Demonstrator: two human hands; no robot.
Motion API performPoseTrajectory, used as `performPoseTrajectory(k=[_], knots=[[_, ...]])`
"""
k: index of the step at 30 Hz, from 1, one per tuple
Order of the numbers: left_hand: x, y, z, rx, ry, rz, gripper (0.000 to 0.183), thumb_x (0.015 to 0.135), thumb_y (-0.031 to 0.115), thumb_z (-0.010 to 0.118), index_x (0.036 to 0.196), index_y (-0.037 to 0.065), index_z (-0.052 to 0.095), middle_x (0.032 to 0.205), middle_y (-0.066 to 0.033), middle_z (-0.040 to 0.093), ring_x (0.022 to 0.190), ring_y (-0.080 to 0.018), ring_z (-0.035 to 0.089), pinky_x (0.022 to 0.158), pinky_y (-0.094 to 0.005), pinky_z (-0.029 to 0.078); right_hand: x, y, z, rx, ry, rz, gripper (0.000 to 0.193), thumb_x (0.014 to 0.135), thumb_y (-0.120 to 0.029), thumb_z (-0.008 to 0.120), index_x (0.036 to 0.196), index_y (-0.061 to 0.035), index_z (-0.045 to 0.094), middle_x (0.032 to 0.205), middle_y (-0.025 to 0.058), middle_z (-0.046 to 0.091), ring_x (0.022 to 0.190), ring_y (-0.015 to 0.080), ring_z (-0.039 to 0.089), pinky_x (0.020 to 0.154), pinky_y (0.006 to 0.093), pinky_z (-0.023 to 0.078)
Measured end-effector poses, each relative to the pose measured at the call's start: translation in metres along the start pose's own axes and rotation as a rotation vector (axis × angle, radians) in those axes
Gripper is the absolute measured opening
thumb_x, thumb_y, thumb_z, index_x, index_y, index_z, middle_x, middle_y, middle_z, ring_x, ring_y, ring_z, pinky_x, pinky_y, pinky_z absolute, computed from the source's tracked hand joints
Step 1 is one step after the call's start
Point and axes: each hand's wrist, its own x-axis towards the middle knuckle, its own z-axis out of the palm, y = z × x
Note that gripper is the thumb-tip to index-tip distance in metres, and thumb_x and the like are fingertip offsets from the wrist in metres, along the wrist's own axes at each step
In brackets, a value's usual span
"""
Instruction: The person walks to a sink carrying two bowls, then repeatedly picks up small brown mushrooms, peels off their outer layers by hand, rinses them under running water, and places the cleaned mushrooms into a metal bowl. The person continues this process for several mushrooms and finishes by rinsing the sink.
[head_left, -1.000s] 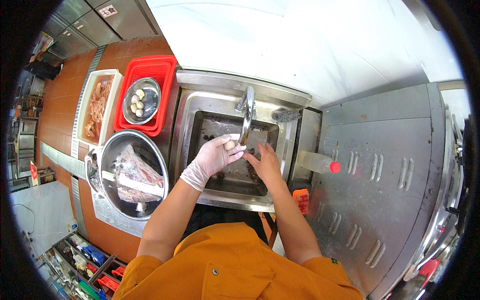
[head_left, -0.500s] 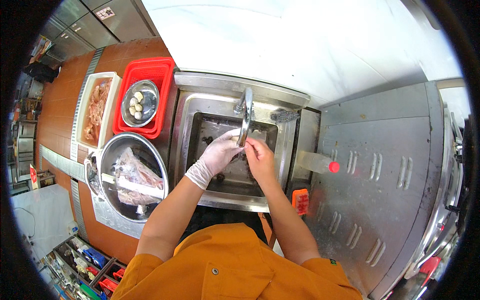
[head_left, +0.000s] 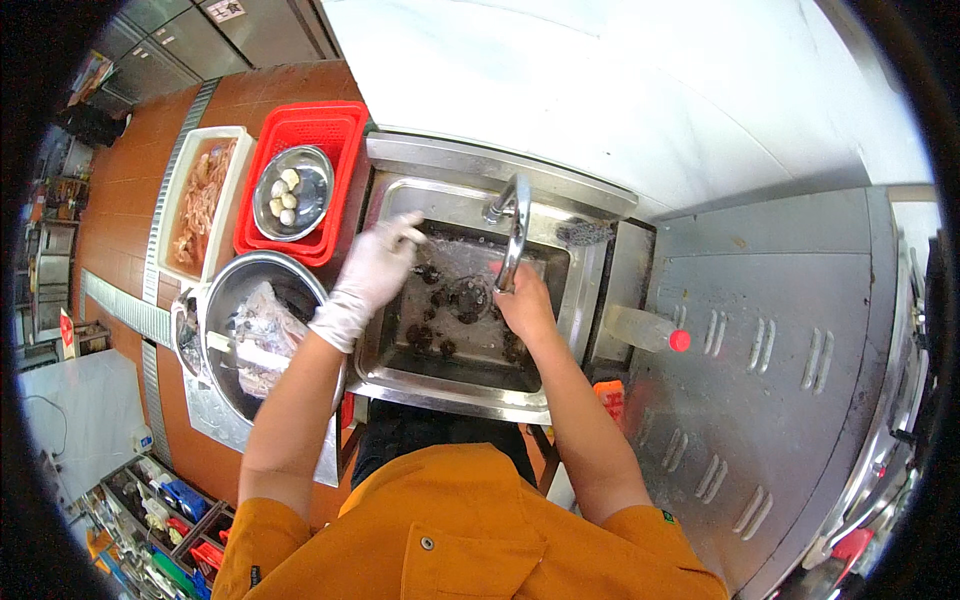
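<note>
My left hand [head_left: 378, 265], in a white glove, hovers over the left rim of the steel sink [head_left: 450, 392]. Its bent fingers are somewhat apart, with nothing visible in them. My bare right hand [head_left: 525, 303] is under the end of the curved chrome tap [head_left: 517, 225]; the spout covers its fingertips, so I cannot tell whether it holds something. Water spreads over the sink floor, where several dark round clumps [head_left: 420, 338] lie. To the left, a small steel bowl [head_left: 318, 180] holds several pale, roundish pieces [head_left: 284, 200].
The small bowl rests in a red plastic basket [head_left: 350, 125]. Beside it stand a white tub [head_left: 238, 150] of pinkish meat strips and a large steel bowl [head_left: 222, 300] with big fish pieces. Right of the sink are a red-capped bottle [head_left: 645, 328], an orange brush [head_left: 610, 398] and a steel cabinet [head_left: 760, 400].
My hands have parted: the left one has moved left, away from the tap to the sink's left rim. My right hand has stayed by the spout. The view has shifted slightly.
</note>
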Motion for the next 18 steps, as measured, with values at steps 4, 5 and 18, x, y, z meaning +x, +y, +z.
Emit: performPoseTrajectory(k=[4,5,18], knots=[[0.02,-0.036,-0.105,0.29,0.213,-0.042,0.029,0.099,0.013,0.063,0.126,0.006,0.072,0.119,-0.0192,0.075,0.114,-0.0313,0.072,0.099,-0.0382,0.056,-0.016,0.071,0.06,-0.322,-0.339,0.143,0.061,0.083,-0.015,0.08,0.141,-0.0103,0.062,0.138,0.0275,0.057,0.128,0.044,0.057,0.109,0.0496,0.048],[0.024,-0.045,-0.123,0.354,0.248,-0.117,0.031,0.097,0.009,0.064,0.127,0.005,0.071,0.114,-0.019,0.076,0.109,-0.032,0.074,0.096,-0.0388,0.057,-0.019,0.086,0.079,-0.325,-0.353,0.129,0.061,0.083,-0.015,0.079,0.141,-0.0105,0.061,0.139,0.0283,0.056,0.129,0.0447,0.057,0.109,0.0499,0.049],[-0.021,-0.045,-0.112,0.462,0.388,-0.056,0.042,0.095,0.008,0.069,0.135,-0.004,0.062,0.134,-0.0253,0.065,0.129,-0.0376,0.06,0.113,-0.0447,0.044,0.023,0.125,0.216,-0.447,-0.536,0.084,0.022,0.096,-0.022,0.067,0.112,-0.0071,0.072,0.118,0.0223,0.065,0.102,0.0475,0.066,0.083,0.0554,0.055]])
